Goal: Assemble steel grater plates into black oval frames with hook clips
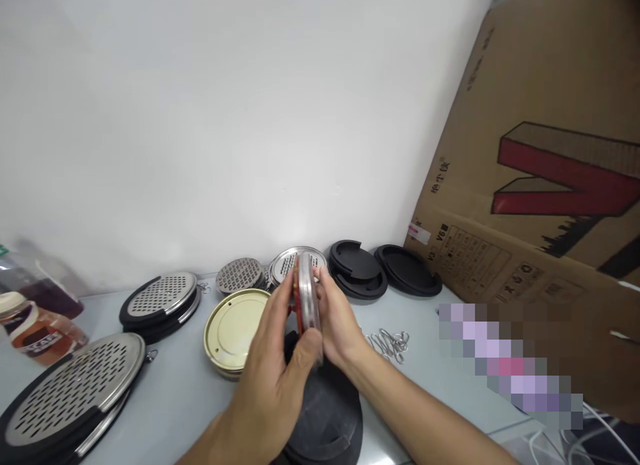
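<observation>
Between my left hand and my right hand stands a round metal lid, seen nearly edge-on. Its rim is silver and the side towards my left hand is red; I cannot tell whether it is one lid or several pressed together. Both hands are closed around it, the left thumb across the near edge. Beneath them lies a black round rubber piece, partly covered. A cream metal lid with small holes sits left of my hands. Behind them are round perforated metal discs, partly hidden.
Black rubber rings lie at the back by the wall. Wire hooks are heaped on the right. Perforated discs in black rims and bottles stand left. A large cardboard box leans at the right.
</observation>
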A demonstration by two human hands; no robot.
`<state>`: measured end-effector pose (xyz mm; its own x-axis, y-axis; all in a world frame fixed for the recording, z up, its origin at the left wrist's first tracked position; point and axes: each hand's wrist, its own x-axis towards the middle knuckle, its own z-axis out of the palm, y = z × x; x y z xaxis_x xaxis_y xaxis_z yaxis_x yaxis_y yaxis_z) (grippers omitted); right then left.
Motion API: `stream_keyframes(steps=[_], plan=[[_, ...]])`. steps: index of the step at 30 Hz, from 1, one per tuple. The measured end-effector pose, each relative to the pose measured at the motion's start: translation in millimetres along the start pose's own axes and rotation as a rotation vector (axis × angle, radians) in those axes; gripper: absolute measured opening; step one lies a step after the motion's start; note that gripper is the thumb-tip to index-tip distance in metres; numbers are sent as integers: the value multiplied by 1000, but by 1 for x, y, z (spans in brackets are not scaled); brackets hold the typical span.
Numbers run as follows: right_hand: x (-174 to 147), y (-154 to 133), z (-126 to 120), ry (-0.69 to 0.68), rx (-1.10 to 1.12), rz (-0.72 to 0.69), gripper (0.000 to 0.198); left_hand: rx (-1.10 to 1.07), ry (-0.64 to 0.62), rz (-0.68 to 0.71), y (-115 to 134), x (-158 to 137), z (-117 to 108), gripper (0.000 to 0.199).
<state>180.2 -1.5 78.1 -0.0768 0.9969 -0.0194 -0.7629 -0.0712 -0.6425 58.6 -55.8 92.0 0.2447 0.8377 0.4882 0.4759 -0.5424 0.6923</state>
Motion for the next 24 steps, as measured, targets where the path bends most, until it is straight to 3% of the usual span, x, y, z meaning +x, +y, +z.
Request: stream_keyframes(steps=[2, 4, 7, 14, 21, 24], plan=[[-7, 0, 5, -6, 76, 12, 46, 18, -15, 66, -2, 3, 17, 61], [-13, -4, 5, -75, 153, 126, 58, 89, -30, 129, -7, 2, 28, 66], [-20, -12, 1, -181, 206, 222, 66, 138, -61, 200, -13, 2, 31, 68], [-26, -21, -10, -270, 223, 206, 56, 89, -60, 248, -14, 7, 28, 56], [-24, -18, -12, -180, 235, 140, 39, 76, 72, 270, -17, 12, 26, 59], [-21, -15, -13, -183, 237, 113, 35, -36, 128, 197, -19, 14, 23, 53]])
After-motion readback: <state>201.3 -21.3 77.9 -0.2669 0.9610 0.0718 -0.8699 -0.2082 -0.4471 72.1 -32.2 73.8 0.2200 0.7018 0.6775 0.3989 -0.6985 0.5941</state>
